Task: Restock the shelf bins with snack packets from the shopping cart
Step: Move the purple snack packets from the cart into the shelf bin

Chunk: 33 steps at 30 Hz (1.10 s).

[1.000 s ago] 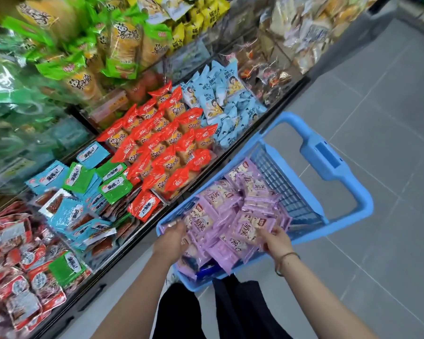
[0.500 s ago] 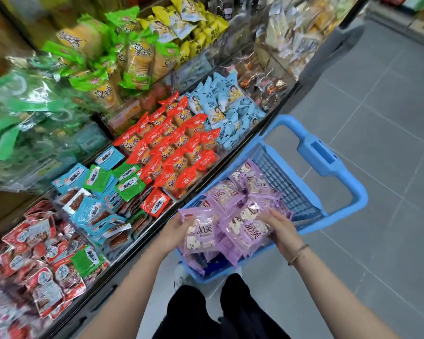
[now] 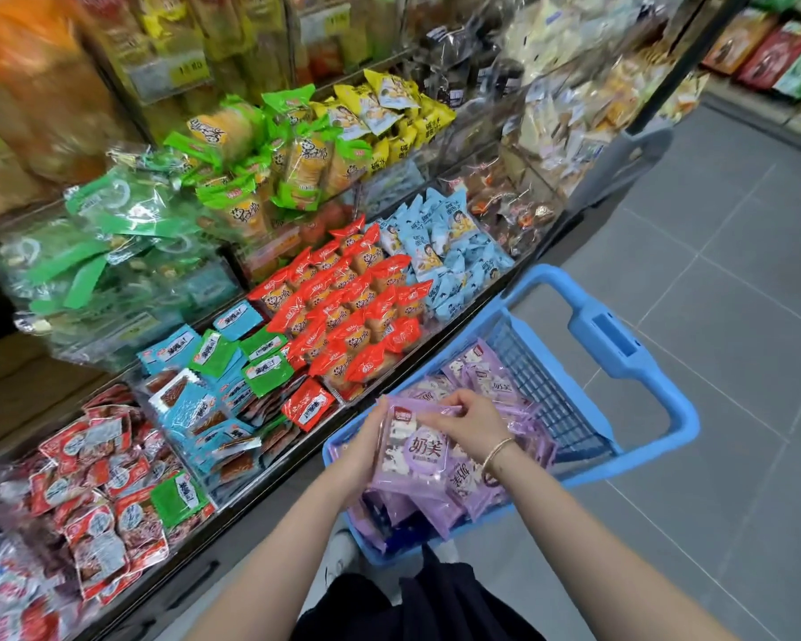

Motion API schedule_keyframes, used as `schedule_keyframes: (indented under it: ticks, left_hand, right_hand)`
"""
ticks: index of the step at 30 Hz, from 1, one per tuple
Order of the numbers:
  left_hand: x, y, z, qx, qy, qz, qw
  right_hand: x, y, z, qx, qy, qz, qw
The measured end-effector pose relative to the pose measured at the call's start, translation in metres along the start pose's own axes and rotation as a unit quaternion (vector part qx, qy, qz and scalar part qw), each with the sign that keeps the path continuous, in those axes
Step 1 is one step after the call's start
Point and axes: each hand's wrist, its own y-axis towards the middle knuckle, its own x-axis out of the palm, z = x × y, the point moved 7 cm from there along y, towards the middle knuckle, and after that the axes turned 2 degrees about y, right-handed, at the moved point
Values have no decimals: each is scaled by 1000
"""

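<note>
A blue shopping cart (image 3: pixel 639 344) stands beside the shelf, filled with several purple snack packets (image 3: pixel 491 386). I hold a stack of purple packets (image 3: pixel 419 455) just above the cart's near end. My left hand (image 3: pixel 366 444) grips the stack's left edge from underneath. My right hand (image 3: pixel 470 421) pinches the stack's top edge, a bracelet on its wrist. The shelf bins to the left hold red packets (image 3: pixel 352 312), light blue packets (image 3: pixel 445 252) and green-and-yellow packets (image 3: pixel 269 164).
Lower bins at left hold flat red, blue and green sachets (image 3: pixel 213 395). Upper shelves carry yellow packets (image 3: pixel 389 113) and clear-wrapped goods (image 3: pixel 565 108). Grey tiled floor (image 3: pixel 713 252) stretches to the right of the cart. A second shelf (image 3: pixel 773 43) stands at far right.
Both hands have gathered purple packets out of the cart and lifted them together into one stack. The view has tilted up, showing more of the upper shelves.
</note>
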Motion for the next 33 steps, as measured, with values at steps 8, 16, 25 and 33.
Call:
schedule_keyframes:
  ticks: [8, 16, 25, 33]
  left_hand:
    - [-16, 7, -11, 28, 45, 71, 996]
    - [-56, -13, -60, 3, -33, 122, 992]
    - [-71, -35, -94, -24, -43, 166, 985]
    - [-83, -39, -81, -39, -27, 191, 980]
  right_hand:
    - [1, 10, 22, 31, 117, -28, 992]
    - [-46, -4, 159, 220, -59, 126, 965]
    - [-11, -1, 206, 296, 13, 127, 947]
    - [-27, -3, 173, 176, 46, 161, 970]
